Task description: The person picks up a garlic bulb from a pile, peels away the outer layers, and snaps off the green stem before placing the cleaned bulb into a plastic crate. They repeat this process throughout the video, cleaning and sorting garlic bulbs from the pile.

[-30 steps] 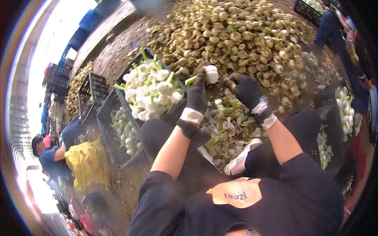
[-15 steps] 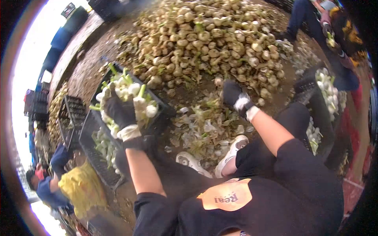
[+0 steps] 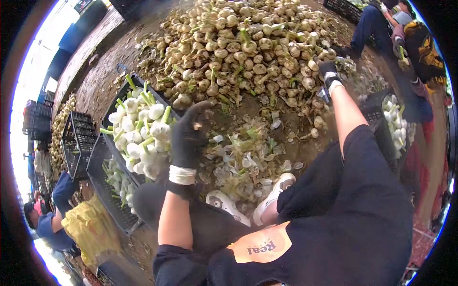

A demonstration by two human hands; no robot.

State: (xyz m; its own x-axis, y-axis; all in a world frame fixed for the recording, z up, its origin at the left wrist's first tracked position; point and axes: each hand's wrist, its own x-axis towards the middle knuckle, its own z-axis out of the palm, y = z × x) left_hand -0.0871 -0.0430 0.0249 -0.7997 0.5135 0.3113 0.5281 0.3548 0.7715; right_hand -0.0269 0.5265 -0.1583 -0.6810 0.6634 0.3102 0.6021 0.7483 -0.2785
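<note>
From where I stand, everything is arranged around the heap of garlic [image 3: 248, 52], whose brownish bulbs still have their skins and roots. The seated person in the dark shirt [image 3: 310, 233] is on its near side. Their right hand [image 3: 328, 69], in a dark glove, is at the heap's right edge, right by the bulbs; its fingers are too hard to make out, so I cannot tell whether it grips one. The left hand [image 3: 191, 136] is gloved too, raised off the heap's near-left side, fingers loosely open and thumb apart (a small pale spot shows among them, and I can't say what it is).

Just left of the heap sits a black crate [image 3: 128, 164] full of white bulbs [image 3: 143, 128] with short green stems. Peelings [image 3: 248, 157] litter the floor at the heap's near side, with two white shoes [image 3: 275, 193] beyond them towards the wearer. Another crate [image 3: 374, 119] with white bulbs stands to the heap's right, and a co-worker [image 3: 369, 31] sits off its far-right side. Well left of the heap lies a yellow sack [image 3: 90, 229].
</note>
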